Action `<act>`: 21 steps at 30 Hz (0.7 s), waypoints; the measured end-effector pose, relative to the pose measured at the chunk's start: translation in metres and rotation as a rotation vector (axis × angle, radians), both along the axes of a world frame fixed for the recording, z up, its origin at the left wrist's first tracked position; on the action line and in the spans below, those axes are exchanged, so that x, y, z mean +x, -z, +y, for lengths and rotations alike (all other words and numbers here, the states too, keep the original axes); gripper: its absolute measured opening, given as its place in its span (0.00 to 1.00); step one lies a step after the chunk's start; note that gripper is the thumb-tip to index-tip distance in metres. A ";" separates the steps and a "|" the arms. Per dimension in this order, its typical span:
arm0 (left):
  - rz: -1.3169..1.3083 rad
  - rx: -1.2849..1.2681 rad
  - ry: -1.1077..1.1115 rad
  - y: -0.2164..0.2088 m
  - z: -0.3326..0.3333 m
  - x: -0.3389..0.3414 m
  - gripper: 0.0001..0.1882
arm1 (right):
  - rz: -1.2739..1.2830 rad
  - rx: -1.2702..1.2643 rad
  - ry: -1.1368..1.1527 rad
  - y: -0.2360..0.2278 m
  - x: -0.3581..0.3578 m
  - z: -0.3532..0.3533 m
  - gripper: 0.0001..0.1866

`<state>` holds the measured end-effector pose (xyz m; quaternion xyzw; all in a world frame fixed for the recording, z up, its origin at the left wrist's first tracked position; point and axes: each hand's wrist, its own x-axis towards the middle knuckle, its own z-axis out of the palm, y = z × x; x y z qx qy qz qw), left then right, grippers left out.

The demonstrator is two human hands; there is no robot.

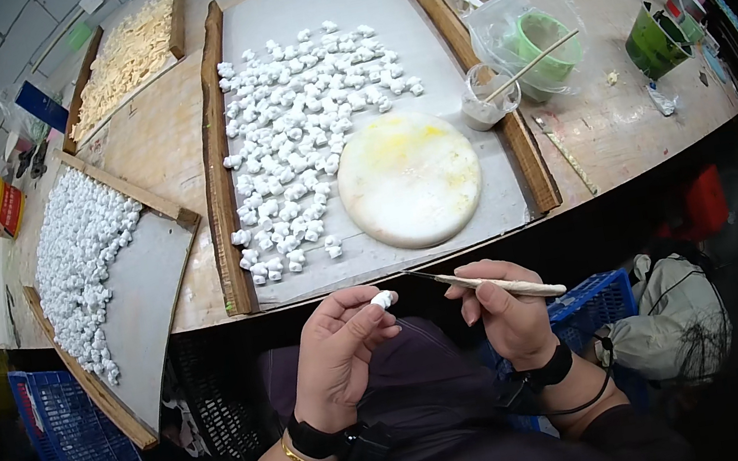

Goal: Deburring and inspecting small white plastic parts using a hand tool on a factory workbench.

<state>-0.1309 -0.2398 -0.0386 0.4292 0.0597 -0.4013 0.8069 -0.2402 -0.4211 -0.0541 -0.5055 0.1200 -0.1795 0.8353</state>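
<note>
Near the table's front edge, my left hand [339, 354] pinches a small white figurine [384, 299] between thumb and fingertips. To its right, my right hand [512, 312] is closed round a slim tool with a thick pale handle [522, 287]. The tool's thin dark tip points left, just above the figurine and apart from it; its exact kind I cannot tell. Beyond my hands, many similar white figurines [304, 134] lie on a paper-covered board [302, 7] with wooden side rails. A round whitish slab with yellow smears [410, 181] rests on the board's right side.
More white pieces fill a tilted wooden-edged tray [138, 337] on the left; cream-coloured pieces [130, 56] lie in another behind. On the right stand a plastic cup [477, 108] with a stick [536, 63], a bagged green bowl [546, 35] and a green container [655, 43]. Blue crates [83, 444] sit below.
</note>
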 end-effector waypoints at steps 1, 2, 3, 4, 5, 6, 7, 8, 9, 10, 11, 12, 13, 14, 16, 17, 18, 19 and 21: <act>0.011 -0.007 0.003 -0.001 0.000 0.000 0.11 | -0.022 -0.074 -0.022 0.000 -0.001 0.000 0.12; 0.010 -0.012 0.001 0.000 0.002 0.001 0.11 | 0.002 -0.169 -0.047 -0.001 -0.003 0.000 0.12; 0.015 -0.015 -0.001 0.000 0.003 0.000 0.11 | -0.029 -0.272 -0.050 -0.003 -0.004 0.000 0.13; 0.020 -0.018 -0.002 -0.001 0.004 0.000 0.11 | -0.060 -0.374 -0.053 -0.004 -0.003 0.000 0.13; 0.025 -0.021 -0.003 -0.002 0.004 0.000 0.11 | -0.090 -0.476 -0.055 -0.006 -0.003 -0.001 0.13; 0.025 -0.023 -0.005 -0.003 0.004 -0.001 0.11 | -0.138 -0.618 -0.059 -0.008 0.000 -0.004 0.15; 0.025 -0.025 -0.006 -0.004 0.003 -0.001 0.10 | -0.147 -0.650 -0.058 -0.010 0.000 -0.004 0.15; 0.025 -0.026 -0.007 -0.004 0.003 -0.002 0.10 | -0.155 -0.681 -0.057 -0.013 0.001 -0.002 0.15; 0.017 -0.021 -0.011 -0.004 0.002 -0.002 0.10 | -0.165 -0.713 -0.057 -0.014 0.001 -0.001 0.15; 0.010 -0.015 -0.014 -0.003 0.002 -0.003 0.10 | -0.173 -0.740 -0.052 -0.015 0.001 -0.001 0.16; 0.003 -0.010 -0.017 -0.003 0.002 -0.003 0.10 | -0.177 -0.757 -0.051 -0.015 0.001 0.000 0.16; 0.001 -0.009 -0.020 -0.003 0.002 -0.004 0.10 | -0.181 -0.773 -0.050 -0.015 0.001 0.000 0.16; -0.002 -0.008 -0.024 -0.003 0.002 -0.004 0.10 | -0.185 -0.790 -0.049 -0.015 0.001 0.001 0.16; -0.005 -0.007 -0.027 -0.003 0.002 -0.004 0.11 | -0.189 -0.797 -0.051 -0.015 0.001 0.001 0.16; 0.000 -0.019 -0.022 -0.005 0.002 -0.003 0.10 | -0.192 -0.815 -0.049 -0.014 0.001 0.002 0.16; 0.003 -0.025 -0.020 -0.005 0.002 -0.003 0.10 | -0.189 -0.827 -0.052 -0.014 0.000 0.001 0.16; 0.006 -0.023 -0.021 -0.006 0.002 -0.003 0.10 | -0.190 -0.835 -0.058 -0.013 0.000 0.001 0.15; 0.009 -0.021 -0.022 -0.006 0.002 -0.003 0.10 | -0.191 -0.844 -0.064 -0.013 0.000 0.001 0.15; 0.026 -0.033 -0.020 -0.007 0.002 -0.003 0.10 | -0.193 -0.837 -0.056 -0.013 -0.001 0.001 0.16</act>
